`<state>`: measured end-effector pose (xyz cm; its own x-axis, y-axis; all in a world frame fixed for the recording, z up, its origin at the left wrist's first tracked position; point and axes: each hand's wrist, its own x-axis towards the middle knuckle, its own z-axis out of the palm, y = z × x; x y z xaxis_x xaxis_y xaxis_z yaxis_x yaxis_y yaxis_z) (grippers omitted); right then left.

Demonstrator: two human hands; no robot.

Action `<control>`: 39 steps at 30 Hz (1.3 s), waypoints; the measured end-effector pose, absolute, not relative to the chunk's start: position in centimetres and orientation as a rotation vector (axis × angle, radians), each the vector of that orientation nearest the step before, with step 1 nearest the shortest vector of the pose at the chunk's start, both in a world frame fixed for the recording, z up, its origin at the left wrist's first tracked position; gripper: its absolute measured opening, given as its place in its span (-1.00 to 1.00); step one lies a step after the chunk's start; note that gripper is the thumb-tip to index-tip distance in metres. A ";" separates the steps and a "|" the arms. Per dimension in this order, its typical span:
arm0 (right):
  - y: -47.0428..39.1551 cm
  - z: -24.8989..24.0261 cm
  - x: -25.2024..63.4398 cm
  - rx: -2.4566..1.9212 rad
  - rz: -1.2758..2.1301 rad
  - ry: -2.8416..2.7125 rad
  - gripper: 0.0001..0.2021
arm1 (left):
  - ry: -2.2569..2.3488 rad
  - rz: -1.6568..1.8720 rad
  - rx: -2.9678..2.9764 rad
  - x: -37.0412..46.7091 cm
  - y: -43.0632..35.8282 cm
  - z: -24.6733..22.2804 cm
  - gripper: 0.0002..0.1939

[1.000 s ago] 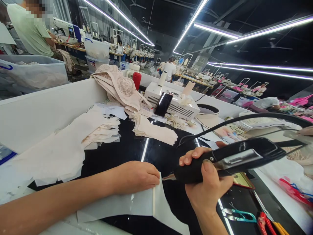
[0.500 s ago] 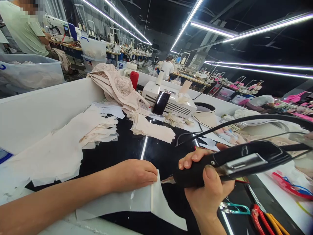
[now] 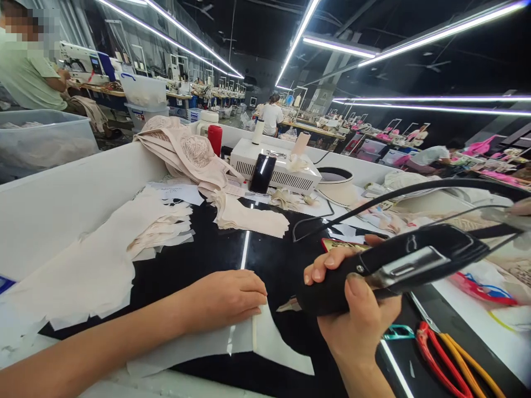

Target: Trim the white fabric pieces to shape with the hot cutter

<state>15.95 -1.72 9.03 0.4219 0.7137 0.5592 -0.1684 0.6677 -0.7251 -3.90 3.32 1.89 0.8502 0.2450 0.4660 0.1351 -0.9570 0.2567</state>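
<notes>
A pale fabric piece (image 3: 279, 347) with a narrow raised strip (image 3: 254, 334) lies on the black glossy work surface (image 3: 207, 249). My left hand (image 3: 234, 298) has its fingers together, pinching the upper end of the strip. My right hand (image 3: 360, 315) is wrapped around a black corded handheld tool (image 3: 398, 265) with a silver lever and a pointed metal tip (image 3: 289, 304). That tip stands just right of the fabric's curved edge, apart from it. Whether it touches the surface I cannot tell.
Stacked fabric pieces (image 3: 95, 254) lie left, a smaller stack (image 3: 249, 215) ahead. Behind stand a phone (image 3: 262, 172), a white vented box (image 3: 286, 174) and lace bras (image 3: 191, 149). Red-handled scissors (image 3: 435, 359) and teal snips (image 3: 399, 331) lie right. The tool's cable (image 3: 398, 193) arches overhead.
The camera view has shifted a little, sliding the background left. Both hands keep their grips, and the tool's tip remains close to the fabric's edge.
</notes>
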 end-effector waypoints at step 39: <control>-5.0 8.8 17.0 -0.653 0.637 -0.985 -0.65 | 0.199 0.619 2.866 -4.3 2.5 2.9 -0.76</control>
<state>16.97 -4.96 8.77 0.4093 0.7382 0.5362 -0.1863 0.6429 -0.7430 -4.25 2.45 2.93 0.9030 0.1733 0.3931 0.0883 -0.9703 0.2250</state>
